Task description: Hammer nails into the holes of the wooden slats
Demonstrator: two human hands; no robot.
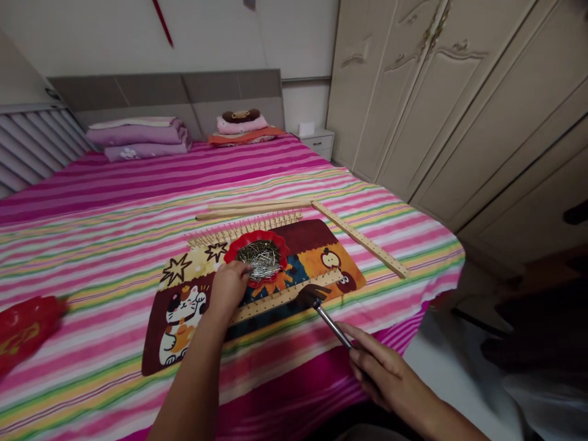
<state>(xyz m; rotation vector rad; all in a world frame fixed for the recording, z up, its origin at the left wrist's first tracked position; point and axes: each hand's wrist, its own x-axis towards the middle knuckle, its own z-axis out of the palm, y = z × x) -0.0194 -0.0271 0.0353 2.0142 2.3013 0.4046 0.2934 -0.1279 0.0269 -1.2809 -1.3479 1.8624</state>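
Observation:
My left hand point(231, 283) reaches over the near left rim of a red scalloped bowl point(283, 246). Its fingers are pinched together at the edge of a heap of nails point(261, 257) inside; whatever they hold is too small to make out. My right hand point(379, 367) is wrapped round the handle of a hammer point(333, 327). The dark hammer head lies over a wooden strip with a row of holes or nails point(271, 300), near its right end. Bowl and strip both rest on a patterned mat point(294, 239) with a cartoon cat.
Behind the bowl runs a wooden strip with many upright nails point(243, 228). Farther back lie bare wooden strips point(257, 208), and a holed strip point(361, 239) slants at the right. A red plastic item point(30, 327) sits far left on the striped bed point(105, 263). Wardrobes point(413, 92) stand right.

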